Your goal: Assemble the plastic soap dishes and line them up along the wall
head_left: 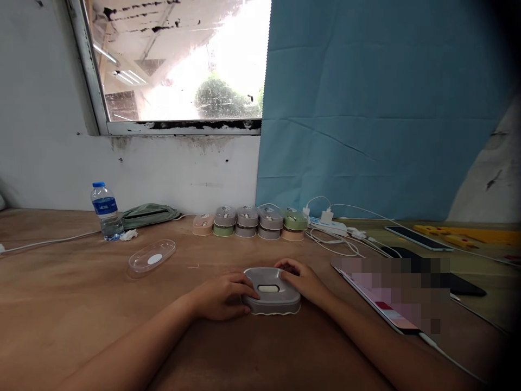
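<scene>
A grey oval box (280, 306) rests on the brown table in front of me, with a pale, rounded oblong inset in the middle of its top. A thin, wavy light edge shows along its base. My left hand (226, 296) grips the box's left side, fingers over the top edge and thumb low against the wall. At the far right corner, my right hand (303, 279) holds the box with its thumb on top; some of its fingers are hidden behind. To the left lies a clear oval plastic lid (142, 259) with a round white sticker.
Along the wall, several similar boxes (246, 216) in grey, green and peach stand mostly in stacks of two. A water bottle (106, 214) and a green pouch (148, 215) are back left. A power strip (328, 225), cables, a phone (417, 238) and a tablet (376, 298) occupy the right.
</scene>
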Motion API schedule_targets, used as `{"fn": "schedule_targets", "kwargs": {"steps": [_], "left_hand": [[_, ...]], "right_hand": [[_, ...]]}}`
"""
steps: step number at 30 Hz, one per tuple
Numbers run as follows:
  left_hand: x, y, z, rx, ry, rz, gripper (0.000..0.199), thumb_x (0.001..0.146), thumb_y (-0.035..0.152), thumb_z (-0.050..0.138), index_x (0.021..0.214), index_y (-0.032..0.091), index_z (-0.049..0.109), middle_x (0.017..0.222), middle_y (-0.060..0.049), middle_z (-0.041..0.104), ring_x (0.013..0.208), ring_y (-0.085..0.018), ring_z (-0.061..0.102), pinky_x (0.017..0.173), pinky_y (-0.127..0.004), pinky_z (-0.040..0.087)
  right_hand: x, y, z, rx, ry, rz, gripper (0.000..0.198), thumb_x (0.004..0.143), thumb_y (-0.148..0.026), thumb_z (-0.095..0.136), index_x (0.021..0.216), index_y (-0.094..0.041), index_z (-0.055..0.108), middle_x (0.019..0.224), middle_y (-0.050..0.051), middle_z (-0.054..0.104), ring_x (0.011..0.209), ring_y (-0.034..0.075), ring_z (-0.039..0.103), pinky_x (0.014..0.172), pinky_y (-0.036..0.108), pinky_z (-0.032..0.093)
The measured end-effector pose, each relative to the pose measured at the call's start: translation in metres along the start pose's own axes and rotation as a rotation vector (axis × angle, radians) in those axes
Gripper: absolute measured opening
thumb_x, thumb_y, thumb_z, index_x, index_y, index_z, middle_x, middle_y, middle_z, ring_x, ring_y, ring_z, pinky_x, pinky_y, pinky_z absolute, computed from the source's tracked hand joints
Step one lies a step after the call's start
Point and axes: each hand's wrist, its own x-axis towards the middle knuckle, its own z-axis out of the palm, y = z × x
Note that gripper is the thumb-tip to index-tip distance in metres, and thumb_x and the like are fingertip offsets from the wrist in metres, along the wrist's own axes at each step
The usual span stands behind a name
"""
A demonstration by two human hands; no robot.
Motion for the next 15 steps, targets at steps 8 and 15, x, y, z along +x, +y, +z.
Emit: {"fn": "schedule_targets", "kwargs": {"steps": [8,15], "left_hand": [[-0.035,-0.055,-0.050,0.546,0.439,-0.588,0.034,0.075,0.030,0.045,0.106,0.021,0.053,0.111,-0.008,0.052,0.107,-0.023,0.044,0.097,-0.037,0.027],[-0.104,-0.112,-0.080,0.658,0.349,-1.412,0.091,0.050,0.059,0.057,0.122,0.007,0.038,0.121,-0.027,0.041,0.113,-0.045,0.034,0.091,-0.054,0.021]], "right_hand": [[-0.004,-0.004,0.000,-0.031,-0.033,0.001,0.022,0.065,-0.024,0.051,0.083,-0.018,0.063,0.082,0.002,0.065,0.079,0.019,0.059,0.072,0.030,0.044],[-0.003,-0.001,0.000,-0.047,-0.036,-0.011,0.022,0.065,-0.024,0.051,0.082,-0.017,0.063,0.080,0.003,0.065,0.078,0.019,0.059,0.071,0.030,0.043]]}}
